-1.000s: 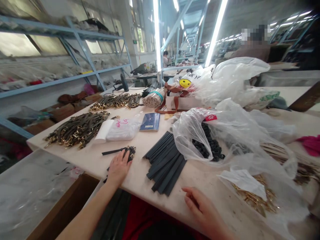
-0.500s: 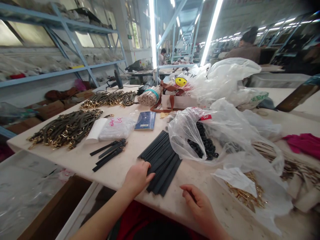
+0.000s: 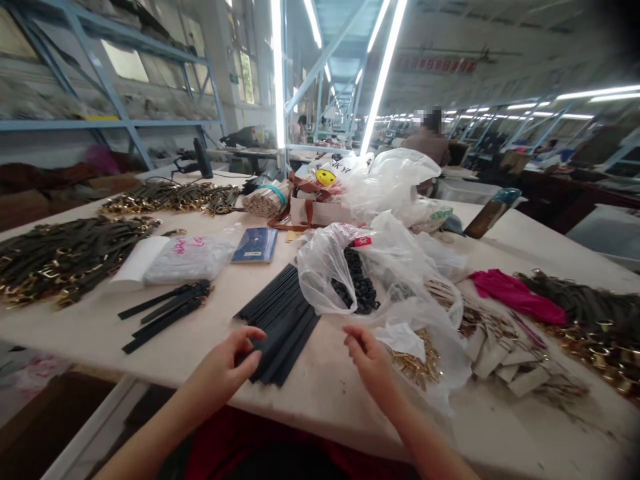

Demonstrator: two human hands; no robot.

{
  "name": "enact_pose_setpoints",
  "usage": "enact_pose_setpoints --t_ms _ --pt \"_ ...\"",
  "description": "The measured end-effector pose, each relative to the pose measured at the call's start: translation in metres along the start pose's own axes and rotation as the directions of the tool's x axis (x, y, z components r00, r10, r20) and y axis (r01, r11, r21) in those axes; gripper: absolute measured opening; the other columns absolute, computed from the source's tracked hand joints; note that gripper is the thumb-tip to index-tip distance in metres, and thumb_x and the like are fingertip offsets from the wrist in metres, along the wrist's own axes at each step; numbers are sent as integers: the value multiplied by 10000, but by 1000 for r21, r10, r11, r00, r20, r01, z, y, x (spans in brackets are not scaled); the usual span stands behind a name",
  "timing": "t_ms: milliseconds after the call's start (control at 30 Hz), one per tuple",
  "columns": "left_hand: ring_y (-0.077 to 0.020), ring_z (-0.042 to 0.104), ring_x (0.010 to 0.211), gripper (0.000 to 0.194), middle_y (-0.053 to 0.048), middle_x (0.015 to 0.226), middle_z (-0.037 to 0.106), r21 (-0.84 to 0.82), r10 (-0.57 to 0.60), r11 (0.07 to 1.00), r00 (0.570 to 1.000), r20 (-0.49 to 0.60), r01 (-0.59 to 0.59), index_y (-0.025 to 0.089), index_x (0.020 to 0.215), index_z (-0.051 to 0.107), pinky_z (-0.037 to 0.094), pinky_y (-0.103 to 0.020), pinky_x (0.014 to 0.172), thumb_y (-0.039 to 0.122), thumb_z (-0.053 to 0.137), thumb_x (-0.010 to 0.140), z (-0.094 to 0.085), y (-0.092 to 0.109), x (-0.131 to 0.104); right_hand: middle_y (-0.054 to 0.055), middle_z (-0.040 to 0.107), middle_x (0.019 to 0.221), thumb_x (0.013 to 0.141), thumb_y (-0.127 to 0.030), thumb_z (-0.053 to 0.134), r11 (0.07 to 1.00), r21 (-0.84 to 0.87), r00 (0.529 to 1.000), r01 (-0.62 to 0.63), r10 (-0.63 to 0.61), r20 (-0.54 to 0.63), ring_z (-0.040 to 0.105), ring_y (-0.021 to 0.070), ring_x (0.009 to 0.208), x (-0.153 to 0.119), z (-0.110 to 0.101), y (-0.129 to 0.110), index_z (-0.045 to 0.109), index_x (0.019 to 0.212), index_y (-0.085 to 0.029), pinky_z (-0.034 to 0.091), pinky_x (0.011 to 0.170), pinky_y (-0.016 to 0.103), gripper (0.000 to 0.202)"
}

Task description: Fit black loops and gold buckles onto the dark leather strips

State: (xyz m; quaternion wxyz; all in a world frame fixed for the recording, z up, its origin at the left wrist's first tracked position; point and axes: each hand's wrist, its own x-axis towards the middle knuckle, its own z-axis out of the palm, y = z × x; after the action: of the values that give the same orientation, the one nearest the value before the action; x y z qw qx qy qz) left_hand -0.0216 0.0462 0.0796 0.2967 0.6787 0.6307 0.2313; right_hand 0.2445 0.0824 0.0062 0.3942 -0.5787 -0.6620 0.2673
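A fanned pile of flat black straps [image 3: 285, 327] lies on the table in front of me. At its left edge is my left hand [image 3: 231, 363], open, with thumb and fingers apart and nothing between them; whether it touches the straps I cannot tell. To the right of the pile, my right hand [image 3: 367, 360] is held over the table with slightly bent fingers and nothing in them. Near it, gold metal hardware pieces [image 3: 425, 363] and a crumpled white paper [image 3: 401, 341] lie on clear plastic. Behind, a clear plastic bag [image 3: 320, 280] holds small black pieces [image 3: 356, 287].
Several finished-looking straps [image 3: 167, 313] lie to the left, beside a labelled plastic packet [image 3: 190, 257] and a blue booklet [image 3: 255, 245]. Strap heaps with gold buckles [image 3: 75, 257] fill the far left. Beige strips [image 3: 505, 353] and a magenta cloth [image 3: 517, 293] are on the right.
The view has swung to the right. My right hand has moved forward, nearer the gold hardware. My left hand's fingers have spread and drawn back slightly from the straps.
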Motion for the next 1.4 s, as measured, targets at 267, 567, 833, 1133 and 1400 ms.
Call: enact_pose_setpoints --t_ms 267,567,833,1133,1400 --pt "-160 544 940 421 -24 1071 571 -222 331 932 921 206 -285 252 1136 486 442 -233 806 123 498 735 0 65 -41 122 610 883 759 -187 487 935 -353 1000 7 -14 -18 580 251 811 71 -21 23 608 808 -151 406 745 359 136" --pt "-123 528 764 171 -16 853 555 -54 513 850 846 -144 -525 234 928 571 425 -210 700 153 455 833 -12 90 -46 104 605 847 748 -216 501 940 -340 1000 -19 11 -25 566 240 789 75 -21 25 593 772 -166 390 723 344 107" --pt "-59 428 395 242 48 529 503 -588 -27 757 913 408 286 156 835 481 336 -154 410 349 335 859 65 71 8 0 580 656 809 -372 397 951 249 964 -183 124 233 496 112 502 12 -13 -21 550 969 -154 398 477 239 310" --pt "-64 415 365 217 52 483 484 -474 -90 833 915 394 286 164 740 486 315 -152 367 332 371 815 84 49 14 -10 545 676 782 -430 498 557 587 784 -587 211 584 440 86 520 -16 1 -32 589 1010 -155 342 497 234 368" --pt "-63 463 421 247 26 587 551 -662 -130 514 812 569 546 149 923 548 350 -164 422 244 439 723 78 45 5 -47 502 608 757 -467 556 649 545 826 -531 251 505 408 88 529 -21 -3 -33 546 1082 -169 326 543 242 441"
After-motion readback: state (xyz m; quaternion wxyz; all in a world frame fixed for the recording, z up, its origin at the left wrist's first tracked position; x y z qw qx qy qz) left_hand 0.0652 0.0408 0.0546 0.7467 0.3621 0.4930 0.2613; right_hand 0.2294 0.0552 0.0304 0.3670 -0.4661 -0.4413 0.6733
